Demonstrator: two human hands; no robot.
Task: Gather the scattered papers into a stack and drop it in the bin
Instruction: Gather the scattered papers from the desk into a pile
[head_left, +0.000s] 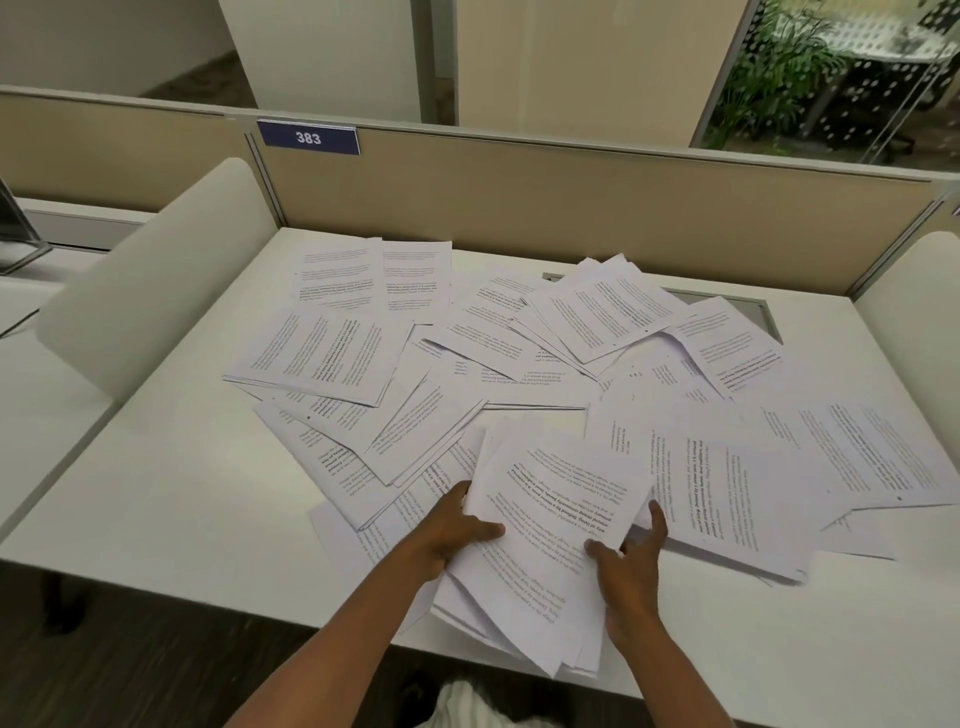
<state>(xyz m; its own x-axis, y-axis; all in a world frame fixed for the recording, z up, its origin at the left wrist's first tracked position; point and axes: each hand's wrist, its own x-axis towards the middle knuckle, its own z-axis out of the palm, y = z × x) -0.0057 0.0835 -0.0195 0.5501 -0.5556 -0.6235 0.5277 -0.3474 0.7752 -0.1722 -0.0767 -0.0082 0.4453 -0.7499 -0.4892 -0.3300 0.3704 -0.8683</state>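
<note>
Many printed white sheets (519, 343) lie scattered and overlapping across the white desk (171, 499). Near the front edge a loose, uneven bundle of sheets (545, 525) sits tilted, partly hanging over the desk's edge. My left hand (457, 530) grips the bundle's left side, thumb on top. My right hand (631, 566) holds its right side, thumb on the top sheet and fingers spread against the edge. More sheets (810, 467) spread out to the right, and a smaller pile (322, 353) lies at the left. No bin is in view.
A beige partition (571, 202) with a blue "383" sign (308, 137) closes the back of the desk. White curved dividers stand at the left (156, 280) and right (914, 322). A cable slot (727, 301) lies under the far papers. Dark floor shows below the front edge.
</note>
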